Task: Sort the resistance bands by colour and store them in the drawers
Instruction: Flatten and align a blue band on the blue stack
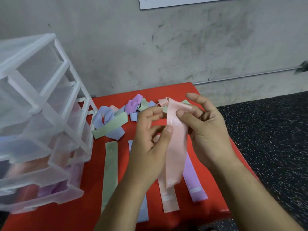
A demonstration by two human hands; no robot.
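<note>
At the red mat's [166, 90] left edge the clear drawer unit [41, 114] waits with lower drawers ajar; a green band [110, 170] starts the sorted row; left hand [150, 147] and right hand [205, 130] pinch a pink band [176, 155], lifted above its match.

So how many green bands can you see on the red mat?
3 at least: one green band laid flat in the front row, one across the blue loop in the pile, one deeper in the pile. More may be hidden behind the hands.

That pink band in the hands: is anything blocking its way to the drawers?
Nothing visible does. Both hands hold the pink band above the red mat, and the space leftward to the drawer unit is open, though its drawers look closed.
</note>
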